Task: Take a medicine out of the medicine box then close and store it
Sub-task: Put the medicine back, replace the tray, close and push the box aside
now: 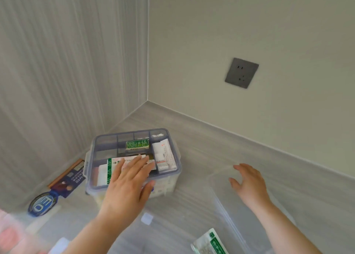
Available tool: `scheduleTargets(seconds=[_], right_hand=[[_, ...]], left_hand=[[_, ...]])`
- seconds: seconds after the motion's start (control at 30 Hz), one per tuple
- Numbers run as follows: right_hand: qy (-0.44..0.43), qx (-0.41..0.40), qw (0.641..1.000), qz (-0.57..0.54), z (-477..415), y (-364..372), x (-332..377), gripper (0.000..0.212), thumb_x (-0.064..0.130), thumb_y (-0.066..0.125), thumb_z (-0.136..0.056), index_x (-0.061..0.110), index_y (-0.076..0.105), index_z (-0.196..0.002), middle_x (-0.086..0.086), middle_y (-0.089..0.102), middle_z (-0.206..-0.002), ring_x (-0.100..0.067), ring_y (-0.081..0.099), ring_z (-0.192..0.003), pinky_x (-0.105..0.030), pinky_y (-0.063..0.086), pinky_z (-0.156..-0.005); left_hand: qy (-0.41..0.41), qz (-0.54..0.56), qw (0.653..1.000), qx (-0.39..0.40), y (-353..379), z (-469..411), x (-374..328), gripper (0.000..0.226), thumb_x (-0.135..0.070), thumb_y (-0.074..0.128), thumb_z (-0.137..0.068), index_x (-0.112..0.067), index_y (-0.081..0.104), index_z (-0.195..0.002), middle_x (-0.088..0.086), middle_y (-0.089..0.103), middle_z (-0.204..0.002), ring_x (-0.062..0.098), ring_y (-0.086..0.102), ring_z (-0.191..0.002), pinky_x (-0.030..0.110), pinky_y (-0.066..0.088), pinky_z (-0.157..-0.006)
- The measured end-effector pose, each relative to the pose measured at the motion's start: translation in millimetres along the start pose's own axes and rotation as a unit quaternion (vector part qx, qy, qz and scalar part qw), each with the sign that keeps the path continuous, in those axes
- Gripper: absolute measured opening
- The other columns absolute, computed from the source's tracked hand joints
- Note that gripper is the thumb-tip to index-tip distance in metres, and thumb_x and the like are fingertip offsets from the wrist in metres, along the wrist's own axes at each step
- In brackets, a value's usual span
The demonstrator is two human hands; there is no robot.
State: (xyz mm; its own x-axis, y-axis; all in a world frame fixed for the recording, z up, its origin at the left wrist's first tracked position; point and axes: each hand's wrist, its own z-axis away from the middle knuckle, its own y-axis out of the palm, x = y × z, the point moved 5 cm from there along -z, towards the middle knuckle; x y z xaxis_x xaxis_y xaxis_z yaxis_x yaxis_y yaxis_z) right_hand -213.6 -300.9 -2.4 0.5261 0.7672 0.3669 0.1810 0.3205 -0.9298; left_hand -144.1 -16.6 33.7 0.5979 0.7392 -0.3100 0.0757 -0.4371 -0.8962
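The clear medicine box (173,148) stands open on the grey counter near the corner, its blue-tinted divider tray holding white and green medicine packets. My left hand (126,186) lies flat over the box's front part, fingers apart, touching a green-and-white packet (107,172) in the tray. My right hand (247,182) hovers open to the right of the box, over a clear plastic lid (226,211) lying on the counter. Another green-and-white medicine packet (210,243) lies at the bottom edge, outside the box.
Left of the box lie a dark card-like pack (70,180) and a round blue badge (43,203). A blurred pink object (9,232) fills the bottom left corner. Walls close in behind and to the left; a grey wall socket (241,72) sits on the right wall.
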Motion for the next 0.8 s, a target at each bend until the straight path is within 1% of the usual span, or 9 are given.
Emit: scheduleTargets(seconds=[0.1,0.2,0.27,0.37,0.43,0.5,0.6,0.7,0.8], right_hand=[[0.059,0.016,0.998,-0.002,22.9,3.9,-42.7,0.036,0.017,0.056,-0.084,0.013,0.052,-0.120,-0.012,0.055,-0.127,-0.031,0.046,-0.117,-0.034,0.037,-0.095],[0.090,0.017,0.996,0.000,32.4,10.0,-62.7,0.032,0.016,0.052,-0.086,0.013,0.051,-0.118,-0.014,0.062,-0.115,-0.033,0.053,-0.107,-0.036,0.043,-0.086],[0.118,0.000,0.993,-0.024,33.0,10.1,-68.3,0.025,0.012,0.049,-0.086,0.010,0.055,-0.111,-0.018,0.066,-0.106,-0.035,0.058,-0.099,-0.037,0.045,-0.078],[0.123,-0.012,0.992,-0.030,29.7,8.7,-68.9,0.019,0.013,0.048,-0.087,0.009,0.061,-0.099,-0.019,0.069,-0.094,-0.035,0.062,-0.088,-0.032,0.040,-0.065],[0.112,-0.033,0.992,-0.038,27.5,1.8,-65.2,0.018,0.013,0.048,-0.087,0.009,0.062,-0.097,-0.017,0.069,-0.091,-0.035,0.062,-0.085,-0.029,0.035,-0.062],[0.087,-0.079,0.991,-0.059,25.9,-12.7,-57.2,0.017,0.012,0.050,-0.087,0.008,0.063,-0.095,-0.017,0.069,-0.090,-0.035,0.061,-0.083,-0.028,0.035,-0.062],[0.031,-0.141,0.984,-0.102,23.6,-40.0,-37.0,0.015,0.006,0.052,-0.085,0.005,0.064,-0.093,-0.018,0.069,-0.090,-0.034,0.061,-0.083,-0.030,0.036,-0.064],[-0.014,-0.170,0.974,-0.147,16.6,-64.7,-13.0,0.012,0.002,0.054,-0.083,0.004,0.063,-0.090,-0.015,0.066,-0.085,-0.028,0.058,-0.078,-0.025,0.032,-0.063],[-0.058,-0.171,0.954,-0.241,9.4,-80.5,17.2,0.013,-0.002,0.055,-0.081,0.011,0.058,-0.081,-0.004,0.060,-0.076,-0.017,0.053,-0.066,-0.009,0.036,-0.053]], left_hand=[[0.025,-0.040,0.998,0.043,17.8,8.4,-12.1,0.074,-0.046,0.004,-0.093,-0.007,0.065,-0.105,0.011,0.071,-0.107,0.033,0.064,-0.101,0.022,-0.004,-0.111],[0.020,-0.046,0.997,0.061,24.4,11.5,-13.3,0.073,-0.047,0.005,-0.093,-0.005,0.064,-0.107,0.013,0.070,-0.108,0.034,0.063,-0.102,0.021,-0.005,-0.113],[0.014,-0.042,0.997,0.062,24.5,11.6,-13.3,0.074,-0.048,0.005,-0.093,-0.005,0.063,-0.107,0.014,0.070,-0.108,0.034,0.063,-0.102,0.019,-0.006,-0.112],[0.023,-0.044,0.998,0.048,21.3,10.6,-16.2,0.076,-0.050,0.004,-0.092,-0.006,0.063,-0.108,0.014,0.069,-0.109,0.035,0.063,-0.103,0.017,-0.007,-0.111],[0.026,-0.023,0.999,0.041,19.0,11.0,-15.6,0.079,-0.054,0.003,-0.090,-0.006,0.063,-0.109,0.013,0.068,-0.111,0.035,0.061,-0.106,0.015,-0.005,-0.110],[0.014,0.030,0.999,0.011,13.1,11.8,-12.2,0.084,-0.060,0.003,-0.087,-0.006,0.062,-0.111,0.013,0.066,-0.116,0.030,0.057,-0.114,0.021,0.007,-0.111],[-0.010,0.064,0.997,-0.053,1.2,14.3,-1.1,0.079,-0.060,0.011,-0.087,-0.005,0.063,-0.108,0.015,0.065,-0.116,0.026,0.052,-0.116,0.041,0.025,-0.105],[-0.072,0.066,0.988,-0.116,-15.1,17.4,20.5,0.053,-0.040,0.035,-0.082,-0.003,0.064,-0.105,0.019,0.065,-0.115,0.035,0.052,-0.116,0.047,0.024,-0.105],[-0.185,0.097,0.967,-0.147,-24.2,22.4,56.8,0.045,-0.024,0.046,-0.075,0.000,0.060,-0.110,0.024,0.058,-0.123,0.040,0.047,-0.121,0.053,0.021,-0.106]])
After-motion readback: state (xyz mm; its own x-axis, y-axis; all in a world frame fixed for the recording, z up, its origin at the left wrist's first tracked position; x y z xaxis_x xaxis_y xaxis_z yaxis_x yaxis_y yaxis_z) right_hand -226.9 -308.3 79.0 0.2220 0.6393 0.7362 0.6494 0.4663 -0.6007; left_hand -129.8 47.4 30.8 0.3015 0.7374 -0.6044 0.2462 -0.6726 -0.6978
